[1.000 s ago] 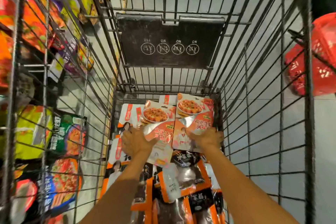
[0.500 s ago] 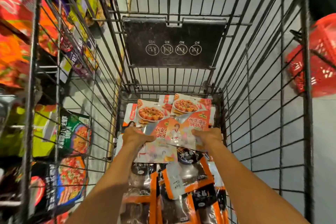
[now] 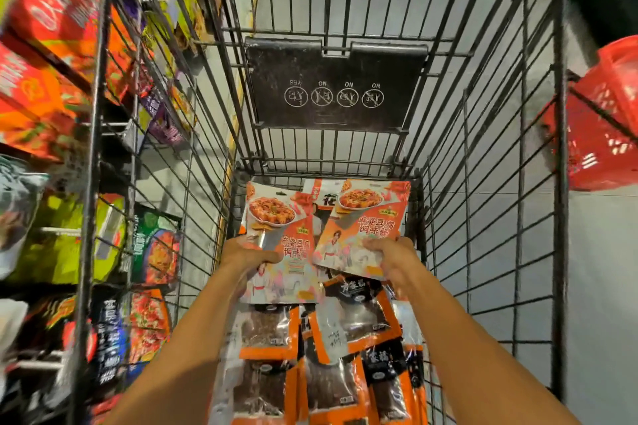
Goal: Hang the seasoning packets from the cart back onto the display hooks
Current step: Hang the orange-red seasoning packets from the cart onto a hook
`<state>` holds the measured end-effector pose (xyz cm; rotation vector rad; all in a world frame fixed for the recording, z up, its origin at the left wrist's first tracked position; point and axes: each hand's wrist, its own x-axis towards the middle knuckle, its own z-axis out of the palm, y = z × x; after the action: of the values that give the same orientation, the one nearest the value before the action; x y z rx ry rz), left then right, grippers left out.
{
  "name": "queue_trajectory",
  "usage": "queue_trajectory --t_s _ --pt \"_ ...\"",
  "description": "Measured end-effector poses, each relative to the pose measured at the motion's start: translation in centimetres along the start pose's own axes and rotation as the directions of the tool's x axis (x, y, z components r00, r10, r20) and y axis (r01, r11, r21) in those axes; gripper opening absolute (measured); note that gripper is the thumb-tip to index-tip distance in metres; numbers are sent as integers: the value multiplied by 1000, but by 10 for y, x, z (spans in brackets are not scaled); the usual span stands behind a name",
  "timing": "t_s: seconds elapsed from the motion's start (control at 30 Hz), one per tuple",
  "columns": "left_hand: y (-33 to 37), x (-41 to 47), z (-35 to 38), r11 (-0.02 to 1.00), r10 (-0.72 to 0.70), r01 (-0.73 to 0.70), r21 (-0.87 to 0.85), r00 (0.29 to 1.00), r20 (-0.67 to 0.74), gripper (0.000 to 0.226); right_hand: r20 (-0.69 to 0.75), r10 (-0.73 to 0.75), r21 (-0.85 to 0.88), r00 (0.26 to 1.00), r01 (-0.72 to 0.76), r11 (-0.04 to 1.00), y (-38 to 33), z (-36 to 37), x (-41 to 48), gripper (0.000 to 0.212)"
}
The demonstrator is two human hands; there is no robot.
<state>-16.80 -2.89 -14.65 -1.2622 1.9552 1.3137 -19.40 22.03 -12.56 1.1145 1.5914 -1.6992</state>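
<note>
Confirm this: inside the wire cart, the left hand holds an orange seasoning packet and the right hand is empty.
Not quite. The head view shows the right hand is not empty: it grips a second glossy orange seasoning packet. The rest stands: the left hand holds its own glossy orange packet inside the black wire cart.

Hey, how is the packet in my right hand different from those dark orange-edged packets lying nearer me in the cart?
The right-hand packet shows a red dish photo and a cartoon figure; the dark packets have orange borders around brown contents. The right-hand packet is held up, gripped by the right hand; the dark packets lie overlapping in the cart, in no hand. Both are flat pouches. The left hand grips a matching left-hand packet.
</note>
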Motion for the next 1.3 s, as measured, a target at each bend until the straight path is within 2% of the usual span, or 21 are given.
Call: queue_trajectory --t_s 0.1,0.17,0.23,0.3,0.33,0.4,0.5,0.6,0.7,0.73,0.77,0.83,1.0,1.07,1.1,1.17,1.23,1.3 --pt "-2 -16 -18 999 30 -30 26 999 -21 78 -50 -22 -59 998 19 998 0 -5 -18 37" --pt "-4 -33 -32 997 69 -68 40 997 -26 66 -74 -40 -75 996 34 997 2 -14 -35 27" --pt "-6 -53 -46 996 87 -86 6 996 -27 63 -82 -67 -85 994 60 995 3 -22 -55 16" --pt "-9 -77 -62 985 169 -170 -12 983 -71 33 -73 -110 -72 991 105 992 4 -28 -73 17" --pt "-10 -91 -69 980 192 -196 -39 977 -90 28 -58 -136 -61 989 132 989 3 -29 -84 22" --pt "-11 -124 -83 965 233 -246 -91 964 -132 38 -9 -202 -29 979 202 979 -1 -33 -107 31" --pt "-15 -173 -106 893 391 -430 -136 888 -242 44 99 -276 -54 956 282 958 -11 -42 -149 26" --pt "-22 -232 -126 823 417 -501 -269 853 -313 49 191 -363 -83 912 384 920 -21 -51 -192 34" --pt "-39 -291 -152 730 431 -576 -368 806 -405 42 336 -490 -69 804 540 839 -29 -59 -244 20" --pt "-46 -312 -162 708 421 -572 -414 813 -403 48 388 -510 -55 767 572 818 -31 -59 -263 20" --pt "-55 -333 -173 685 420 -579 -442 810 -409 65 442 -521 -48 730 599 799 -33 -60 -282 20" --pt "-74 -377 -196 631 419 -620 -466 778 -468 83 541 -532 -22 652 643 766 -36 -56 -321 16" --pt "-121 -504 -250 545 336 -741 -392 621 -708 68 714 -536 56 450 727 684 -33 -29 -422 25" --pt "-143 -559 -270 496 315 -778 -384 574 -756 63 767 -526 81 367 758 647 -27 -12 -463 13" --pt "-157 -587 -280 492 291 -798 -347 527 -799 61 798 -509 94 322 768 633 -23 -4 -485 8" --pt "-186 -643 -298 469 224 -839 -275 414 -882 54 850 -485 154 207 782 603 -10 14 -531 12" --pt "-216 -698 -310 446 165 -870 -209 309 -937 33 885 -457 211 92 795 568 9 30 -579 15" --pt "-249 -750 -320 425 95 -895 -133 190 -977 12 916 -401 265 -14 771 579 37 47 -626 16"
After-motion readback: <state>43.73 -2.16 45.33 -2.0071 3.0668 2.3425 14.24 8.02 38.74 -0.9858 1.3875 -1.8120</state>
